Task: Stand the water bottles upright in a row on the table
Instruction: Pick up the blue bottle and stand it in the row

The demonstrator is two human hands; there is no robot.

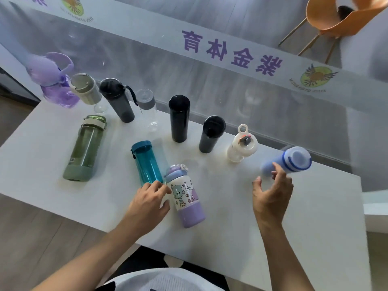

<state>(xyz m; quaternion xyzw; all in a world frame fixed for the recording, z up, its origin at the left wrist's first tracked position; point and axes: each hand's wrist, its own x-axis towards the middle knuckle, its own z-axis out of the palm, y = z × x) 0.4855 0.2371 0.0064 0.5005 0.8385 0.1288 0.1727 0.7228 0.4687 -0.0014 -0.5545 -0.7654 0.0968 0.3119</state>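
Note:
Several water bottles stand in a row along the far side of the white table. The row runs from a purple bottle at the left to a white bottle with a ring lid. A light blue bottle, blurred, stands at the row's right end. My right hand is spread just below it, fingertips touching its lower part. Nearer to me, a green bottle, a teal bottle and a cartoon-printed purple bottle appear to lie on their sides. My left hand rests between the teal and cartoon bottles, closed around neither.
A frosted glass wall with purple lettering runs right behind the row. An orange chair stands beyond it. Wooden floor shows past the table's near left edge. The table's right edge is close to the blue bottle.

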